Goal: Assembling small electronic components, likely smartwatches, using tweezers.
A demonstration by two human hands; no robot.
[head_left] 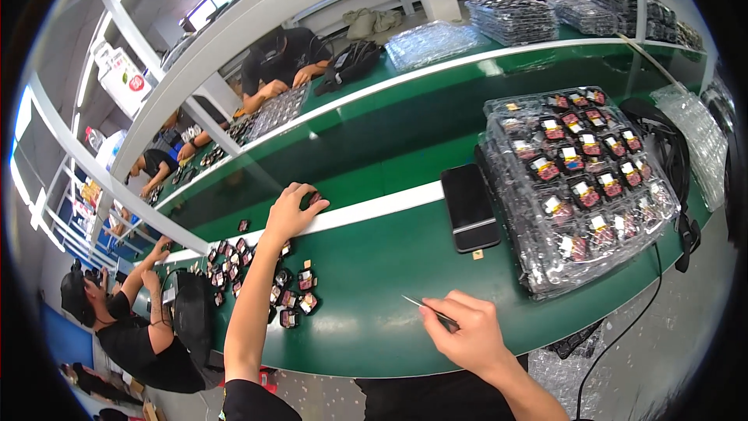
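My left hand (290,212) reaches out over the white strip at the edge of the sunken green conveyor belt. Its fingers are closed around a small black part with a reddish face (315,199), partly hidden by them. Lower and to the right, above the green worktop, my right hand (466,329) grips a thin, pointed metal tool that looks like tweezers (421,304), its tip pointing left. Beside my left forearm lies a loose heap of similar small black parts (287,298), some with pale labels.
Right of centre a black phone (471,207) lies by a small tan piece (478,254). A tall stack of clear plastic trays (545,265) holds rows of black parts. A metal post (167,222) rises at left. Co-workers sit across the belt (269,63) and at left (148,335).
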